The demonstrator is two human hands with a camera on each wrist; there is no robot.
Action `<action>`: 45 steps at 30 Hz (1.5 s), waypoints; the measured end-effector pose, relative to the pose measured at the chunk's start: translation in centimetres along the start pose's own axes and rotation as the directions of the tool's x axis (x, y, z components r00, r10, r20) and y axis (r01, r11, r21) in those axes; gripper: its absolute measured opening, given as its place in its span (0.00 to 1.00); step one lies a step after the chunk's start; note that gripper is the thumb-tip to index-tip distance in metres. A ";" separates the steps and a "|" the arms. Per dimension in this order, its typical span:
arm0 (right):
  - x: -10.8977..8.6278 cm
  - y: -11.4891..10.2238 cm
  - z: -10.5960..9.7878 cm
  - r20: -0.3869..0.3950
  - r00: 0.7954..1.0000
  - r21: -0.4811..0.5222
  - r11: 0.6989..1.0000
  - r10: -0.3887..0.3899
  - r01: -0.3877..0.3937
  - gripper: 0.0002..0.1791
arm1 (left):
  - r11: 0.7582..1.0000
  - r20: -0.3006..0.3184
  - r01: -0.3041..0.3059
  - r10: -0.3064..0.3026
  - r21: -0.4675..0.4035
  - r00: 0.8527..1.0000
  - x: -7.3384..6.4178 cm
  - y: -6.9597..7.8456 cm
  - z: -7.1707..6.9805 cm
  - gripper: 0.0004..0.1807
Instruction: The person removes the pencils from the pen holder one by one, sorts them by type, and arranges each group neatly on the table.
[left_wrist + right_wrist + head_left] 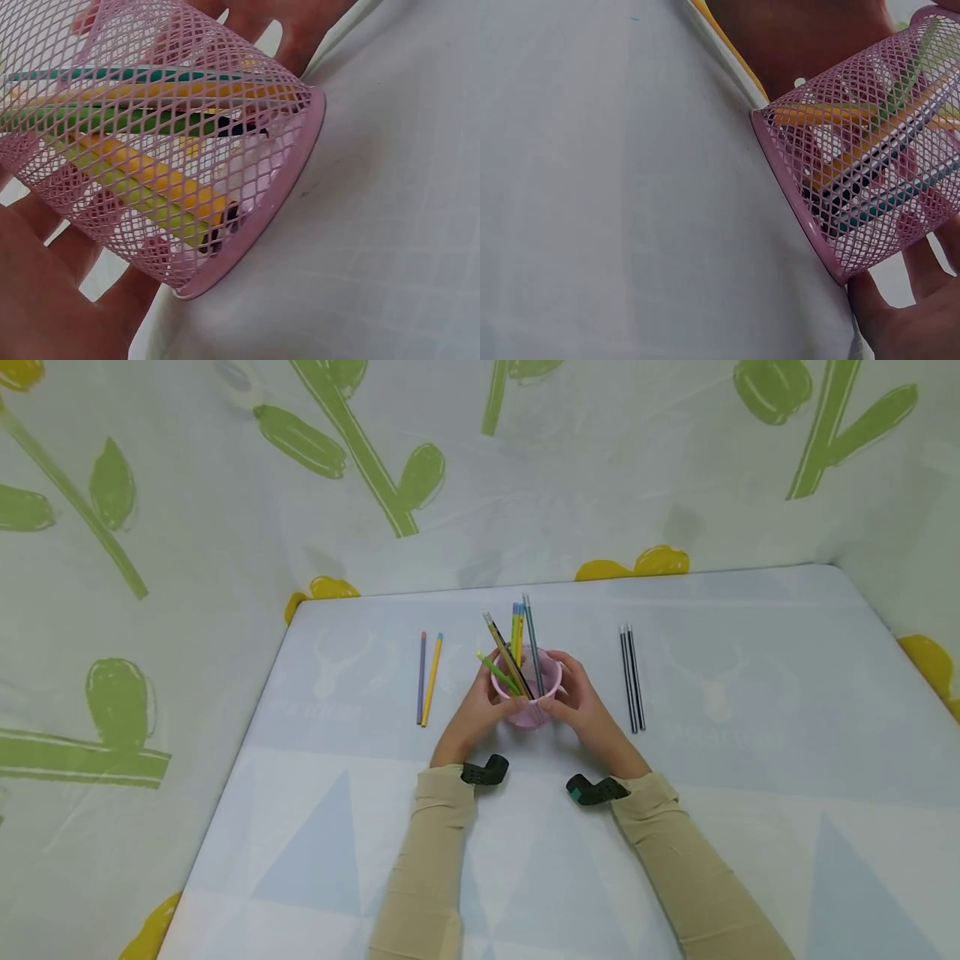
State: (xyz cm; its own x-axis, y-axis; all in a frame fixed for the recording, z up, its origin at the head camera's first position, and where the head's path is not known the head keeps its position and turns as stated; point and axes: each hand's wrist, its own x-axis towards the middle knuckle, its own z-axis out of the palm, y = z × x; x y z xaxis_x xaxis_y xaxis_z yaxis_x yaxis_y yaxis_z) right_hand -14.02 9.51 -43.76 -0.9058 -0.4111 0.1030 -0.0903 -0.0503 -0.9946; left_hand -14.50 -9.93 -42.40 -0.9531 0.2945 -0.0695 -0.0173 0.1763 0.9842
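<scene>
Since two pencils lie outside the cup, left of centre in the head view, I log them first: a purple pencil (422, 678) and, just right of it, a yellow pencil (432, 681), both flat on the table (540, 893).

Next rightward, my left hand (476, 712) is curled round the left side of the pink mesh cup (528, 718), thumb at the near rim. Cup position: centre of frame, roughly upright, mouth up. Several pencils lean inside, among them a green pencil (497, 671) slanting low to the left and a steeper teal pencil (533, 643). Whether the base bears on the table or is just clear of it, I cannot tell.

My right hand (588, 714) grasps the cup from the right, thumb likewise at the near rim. Farther right lie two dark pencils (627, 679), side by side, apart from the hand.

Judgement: step in hand is steadying or positioning the part-filled cup with both hands. Any shift of it calls for an even two-sided grip, mouth kept up so nothing slides out. Collecting a loose pencil would call for freeing the hand on that side while the other holds the cup.
</scene>
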 end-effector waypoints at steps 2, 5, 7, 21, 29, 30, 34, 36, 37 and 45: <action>-0.1 -0.1 0.0 0.002 1.000 -0.007 1.000 0.001 0.000 0.35 | 1.000 0.015 0.018 -0.018 0.004 1.000 -0.3 0.5 0.0 0.47; -0.2 -0.4 0.2 0.010 1.000 -0.027 1.000 -0.002 0.002 0.33 | 0.999 0.027 0.031 -0.031 0.008 0.999 -0.6 1.3 0.1 0.49; -0.2 -0.8 0.3 0.012 1.000 -0.045 0.999 -0.006 0.007 0.32 | 1.000 0.035 0.022 -0.023 0.011 0.999 -0.8 1.7 0.2 0.49; -0.5 -3.6 1.5 -0.055 0.998 -0.087 0.996 -0.035 0.030 0.25 | 0.999 0.084 -0.044 0.046 -0.028 0.995 -0.6 1.8 0.5 0.49; -0.4 -4.1 1.8 -0.073 0.994 -0.068 0.994 -0.086 0.081 0.28 | 0.997 0.095 -0.071 0.073 -0.023 0.993 -0.4 1.5 0.5 0.48; -0.4 -4.1 1.8 -0.073 0.994 -0.074 0.994 -0.087 0.082 0.28 | 0.997 0.095 -0.071 0.073 -0.021 0.993 -0.4 1.5 0.4 0.49; -0.4 -4.3 1.6 -0.055 0.995 -0.061 0.995 -0.080 0.076 0.30 | 0.997 0.111 -0.068 0.071 -0.030 0.991 -0.4 1.4 0.4 0.47; -0.5 -4.3 1.5 -0.041 0.997 -0.048 0.996 -0.071 0.069 0.31 | 0.998 0.124 -0.063 0.066 -0.028 0.990 -0.5 1.3 0.4 0.46; -0.5 -4.3 1.5 -0.035 0.997 -0.036 0.997 -0.067 0.066 0.32 | 0.998 0.130 -0.061 0.064 -0.024 0.989 -0.5 1.3 0.4 0.46; -0.4 -4.3 1.5 -0.030 0.993 -0.012 0.994 -0.113 0.112 0.40 | 0.998 0.167 -0.058 0.061 -0.023 0.984 -0.5 1.1 0.3 0.47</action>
State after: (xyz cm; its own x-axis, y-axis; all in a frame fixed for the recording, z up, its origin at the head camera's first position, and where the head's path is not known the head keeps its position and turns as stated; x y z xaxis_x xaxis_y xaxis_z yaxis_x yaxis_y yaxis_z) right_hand -12.67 8.52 -39.55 -0.9019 -0.3751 0.2140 -0.1963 -0.0854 -0.9768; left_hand -13.95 -9.58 -41.36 -0.8885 0.4575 -0.0355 0.0310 0.1370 0.9901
